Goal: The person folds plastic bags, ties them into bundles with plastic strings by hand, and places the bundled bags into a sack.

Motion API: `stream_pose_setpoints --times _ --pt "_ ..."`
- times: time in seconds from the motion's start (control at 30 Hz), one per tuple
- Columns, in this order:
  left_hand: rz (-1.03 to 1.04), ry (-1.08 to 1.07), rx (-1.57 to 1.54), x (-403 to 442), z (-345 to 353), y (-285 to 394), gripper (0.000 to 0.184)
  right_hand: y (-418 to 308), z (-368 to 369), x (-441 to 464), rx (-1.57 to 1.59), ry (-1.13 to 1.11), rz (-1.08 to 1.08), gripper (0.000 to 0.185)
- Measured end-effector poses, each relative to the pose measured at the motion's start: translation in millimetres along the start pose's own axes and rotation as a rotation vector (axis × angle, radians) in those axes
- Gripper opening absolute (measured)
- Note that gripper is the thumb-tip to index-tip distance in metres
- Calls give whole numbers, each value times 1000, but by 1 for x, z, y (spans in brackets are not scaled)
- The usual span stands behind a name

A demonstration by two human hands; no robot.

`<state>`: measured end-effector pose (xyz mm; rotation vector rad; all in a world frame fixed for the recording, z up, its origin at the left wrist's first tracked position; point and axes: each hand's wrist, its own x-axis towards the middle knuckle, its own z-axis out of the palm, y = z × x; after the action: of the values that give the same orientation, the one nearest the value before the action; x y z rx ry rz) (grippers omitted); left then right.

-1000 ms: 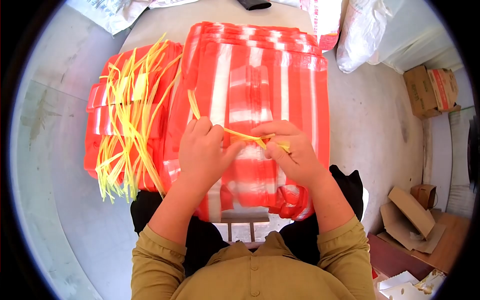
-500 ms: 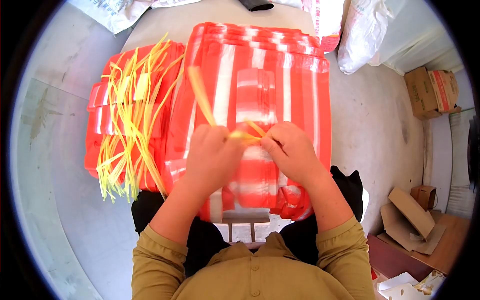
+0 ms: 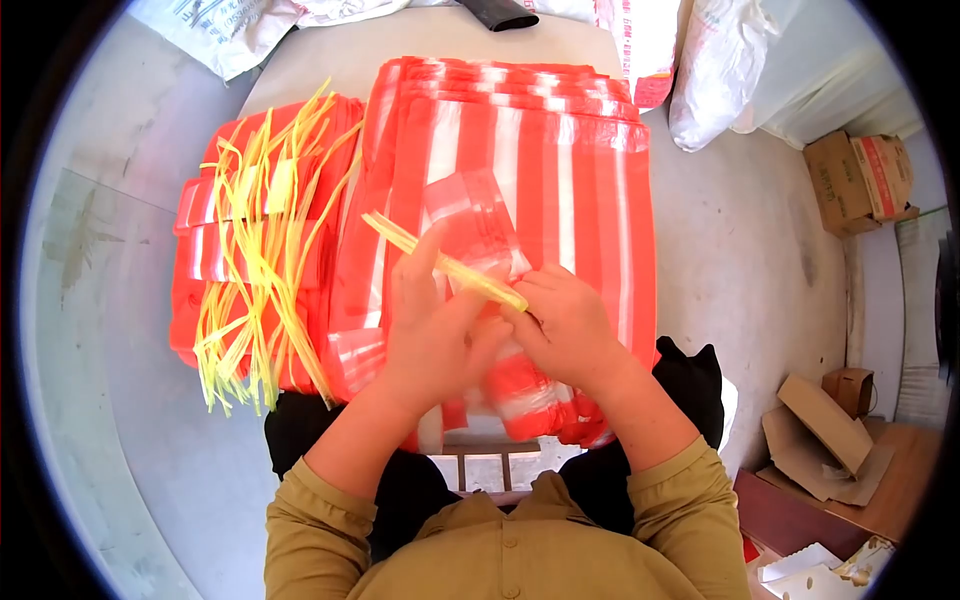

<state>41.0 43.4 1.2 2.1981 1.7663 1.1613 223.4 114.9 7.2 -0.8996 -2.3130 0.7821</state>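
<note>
Yellow strip (image 3: 470, 278), frame centre: the right hand (image 3: 570, 325) now pinches it alone; the left hand (image 3: 428, 325) has splayed loose; the folded red bundle (image 3: 470, 210) beneath has tilted.

Light was bright and soft; sheen glazed the red-and-white striped plastic stack (image 3: 595, 225); bare left fingers (image 3: 412, 290) blurred; frame edges bowed darkly.

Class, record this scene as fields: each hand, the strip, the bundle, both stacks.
Right hand: pinches yellow strip
Left hand: blurred, at the strip; grip unclear
Strip: slants up-left from right hand
Bundle: red and white, partly hidden by hands
Large stack: red and white stripes, beneath bundle
Small stack: left of large stack, loose strips on top
</note>
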Motion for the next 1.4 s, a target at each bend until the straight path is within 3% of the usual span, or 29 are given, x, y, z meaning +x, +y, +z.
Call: stream_pose_setpoints --times 0.33,0.47,0.57,0.67,0.77,0.87,1.13,1.37,1.4 --pt "-97 -71 57 4 -1 1 19 1 -2 3 216 -31 125 16" --pt "-162 9 -60 5 2 0 20 -3 -6 4 273 -70 172 13" --pt "-191 39 -124 4 3 -4 16 -7 -4 1 569 -79 372 12" --pt "-175 55 -116 4 3 -7 15 -6 -3 1 425 -30 254 16" --pt "-169 42 -21 5 3 -4 15 2 3 7 -11 84 -188 24" --pt "-160 32 60 5 3 -1 16 -1 7 6 -121 158 -263 32" --pt "-54 116 156 -5 11 2 22 4 8 6 -20 195 -171 26" --pt "-138 97 49 -4 7 1 20 3 7 2 127 162 -54 21" --pt "-147 86 44 -4 6 0 21 -1 5 2 203 136 38 22"
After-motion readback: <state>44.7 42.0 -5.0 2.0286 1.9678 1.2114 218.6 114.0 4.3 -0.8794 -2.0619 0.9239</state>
